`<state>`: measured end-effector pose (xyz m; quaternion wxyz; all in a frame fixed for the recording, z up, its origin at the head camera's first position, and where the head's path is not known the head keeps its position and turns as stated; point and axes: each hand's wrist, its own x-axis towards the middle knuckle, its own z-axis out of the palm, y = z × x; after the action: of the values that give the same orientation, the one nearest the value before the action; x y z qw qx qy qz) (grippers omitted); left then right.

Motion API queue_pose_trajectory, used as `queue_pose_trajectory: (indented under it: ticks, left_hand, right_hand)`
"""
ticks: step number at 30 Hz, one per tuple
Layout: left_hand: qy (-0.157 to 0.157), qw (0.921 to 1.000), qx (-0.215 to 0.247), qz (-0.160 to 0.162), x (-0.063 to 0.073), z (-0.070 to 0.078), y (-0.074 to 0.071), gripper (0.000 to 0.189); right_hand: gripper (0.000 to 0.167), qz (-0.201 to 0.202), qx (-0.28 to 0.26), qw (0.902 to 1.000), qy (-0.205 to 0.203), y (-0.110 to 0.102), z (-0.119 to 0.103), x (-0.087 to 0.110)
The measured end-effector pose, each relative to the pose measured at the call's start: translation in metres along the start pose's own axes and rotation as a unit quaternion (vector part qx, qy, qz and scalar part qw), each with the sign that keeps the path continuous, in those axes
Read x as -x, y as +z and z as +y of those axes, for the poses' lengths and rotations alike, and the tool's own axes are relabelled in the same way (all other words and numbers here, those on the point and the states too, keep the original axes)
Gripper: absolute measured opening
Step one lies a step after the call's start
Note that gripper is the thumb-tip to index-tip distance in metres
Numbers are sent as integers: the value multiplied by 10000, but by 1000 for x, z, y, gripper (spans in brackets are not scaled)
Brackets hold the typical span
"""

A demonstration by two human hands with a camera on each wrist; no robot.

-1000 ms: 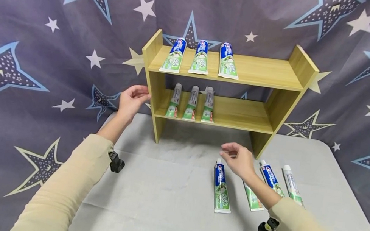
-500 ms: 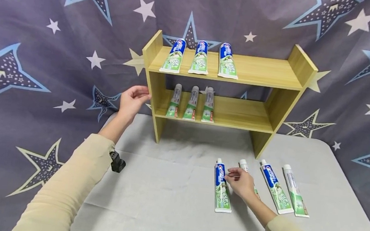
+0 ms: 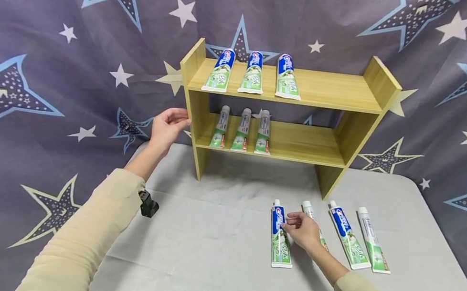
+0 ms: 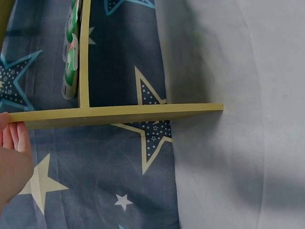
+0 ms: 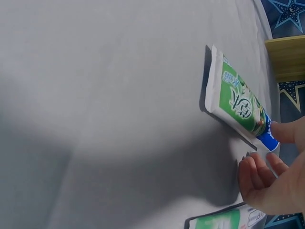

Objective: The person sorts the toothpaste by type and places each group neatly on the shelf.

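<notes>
My left hand (image 3: pixel 166 128) holds the left side panel of a small wooden shelf (image 3: pixel 328 91); in the left wrist view, fingers lie along the outer face of the panel (image 4: pixel 124 113). My right hand (image 3: pixel 303 229) is at the upper part of a blue, green and white toothpaste tube (image 3: pixel 280 249) lying on the table. The right wrist view shows its thumb (image 5: pixel 284 132) over the blue end of this tube, with curled fingers at the opposite side. Just right of it a white and green toothpaste tube (image 3: pixel 308 208) is partly hidden behind the right hand.
Three blue-green tubes (image 3: pixel 252 73) lie on the top shelf board, and three grey-green tubes (image 3: pixel 242 129) on the lower board. Farther right on the grey-covered table (image 3: pixel 186 255) are another blue-green tube (image 3: pixel 348 238) and a white-green tube (image 3: pixel 373 240). A star-patterned curtain (image 3: pixel 111 45) hangs behind.
My right hand has moved down from above the tubes to the leftmost tube on the table. My left hand stays at the shelf's side panel, and the tubes keep their places.
</notes>
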<state>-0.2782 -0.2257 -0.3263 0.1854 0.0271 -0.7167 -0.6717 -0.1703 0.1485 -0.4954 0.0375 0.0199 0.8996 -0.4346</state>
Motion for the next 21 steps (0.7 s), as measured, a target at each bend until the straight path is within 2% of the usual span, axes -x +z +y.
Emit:
queue_pose_trajectory:
  ticks: [7,15,21]
  left_hand:
    - [-2,9999,139,-63,0,1,0,25]
    - [-49,10000,-31,-17,1,2,1,25]
    - [-35,10000,11,-41,1,3,0,25]
  right_hand:
    - [42,-124,95,9998,86,6,0,-2]
    - [47,-158,400,9989,191,7,-11,-1]
    - [49,-103,707,9970,284,10,-18,-1]
